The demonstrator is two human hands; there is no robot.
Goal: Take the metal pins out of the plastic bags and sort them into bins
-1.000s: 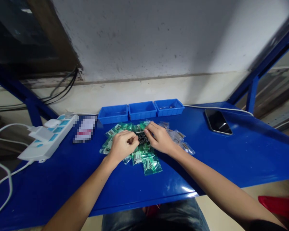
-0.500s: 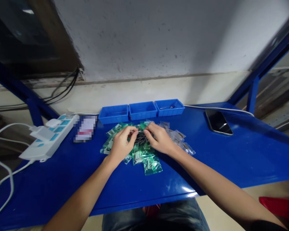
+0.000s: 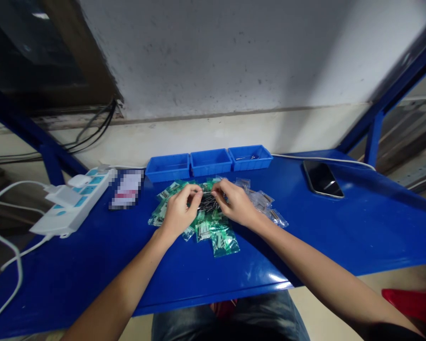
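A heap of small green plastic bags [image 3: 216, 234] lies on the blue table [image 3: 305, 227], with a loose pile of thin dark metal pins [image 3: 208, 202] on top. My left hand [image 3: 179, 210] and my right hand [image 3: 236, 203] hover over the pins, fingers curled in a pinch on either side of the pile. What each pinch holds is too small to make out. Clear bags with pins [image 3: 266, 206] lie just right of my right hand.
Three blue bins [image 3: 208, 163] stand in a row behind the heap. A white power strip [image 3: 71, 203] with plugs and cables sits at the left, a blurred card [image 3: 126, 189] beside it. A black phone [image 3: 321, 179] lies at the right, near a white cable.
My left hand has moved up and towards the pins, its fist loosening into a pinch. My right hand has stayed over the pile, fingers shifting slightly.
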